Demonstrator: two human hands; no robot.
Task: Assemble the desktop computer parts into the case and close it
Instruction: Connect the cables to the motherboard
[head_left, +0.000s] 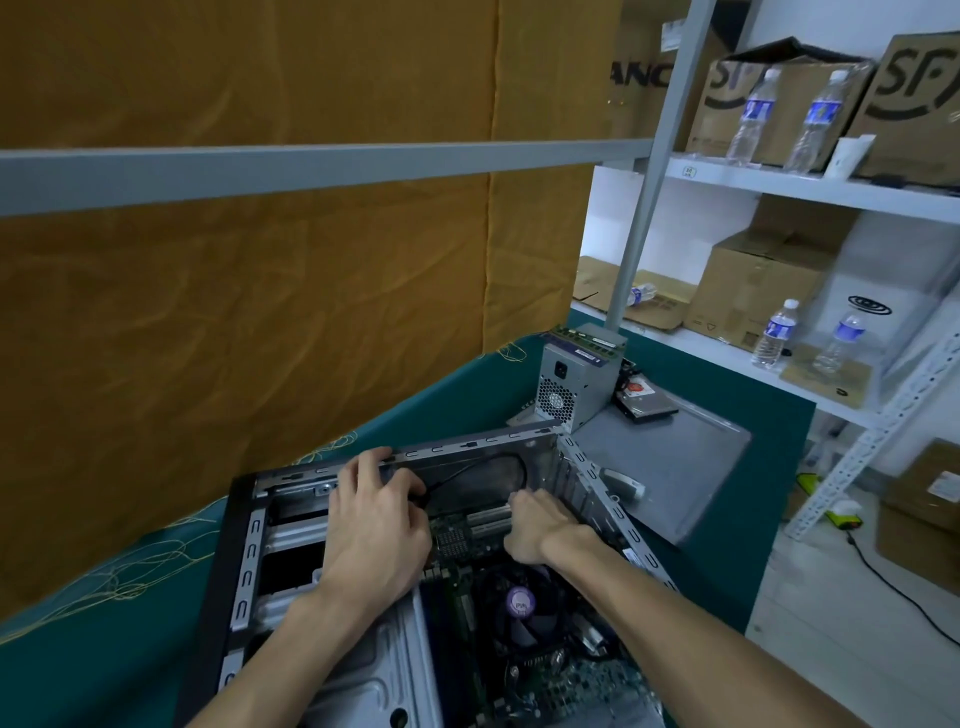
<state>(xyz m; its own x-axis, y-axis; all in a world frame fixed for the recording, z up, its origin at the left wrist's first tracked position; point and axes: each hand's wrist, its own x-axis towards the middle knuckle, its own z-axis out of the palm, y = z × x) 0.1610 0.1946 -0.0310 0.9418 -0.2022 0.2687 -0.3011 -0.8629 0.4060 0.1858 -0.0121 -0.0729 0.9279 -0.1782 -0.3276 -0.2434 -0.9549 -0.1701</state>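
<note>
An open grey computer case (467, 444) lies on the green table, its motherboard (550, 675) and round CPU fan (519, 605) showing. My left hand (376, 525) reaches inside near the far wall, fingers curled around a black cable (467, 475). To its right, my right hand (535, 525) is down on the motherboard by the expansion slots (488, 519), fingers curled; what it holds is hidden. A grey power supply (571, 389) stands beyond the case, with memory sticks (587, 340) on top. Beside it lies a hard drive (647, 402) on the flat case side panel (675, 457).
An orange cloth hangs behind the table, crossed by a grey bar (311, 171). White shelving (810, 189) on the right carries cardboard boxes and water bottles (776, 332). A small grey-handled tool (623, 483) lies on the panel. A black cord (893, 582) runs over the floor.
</note>
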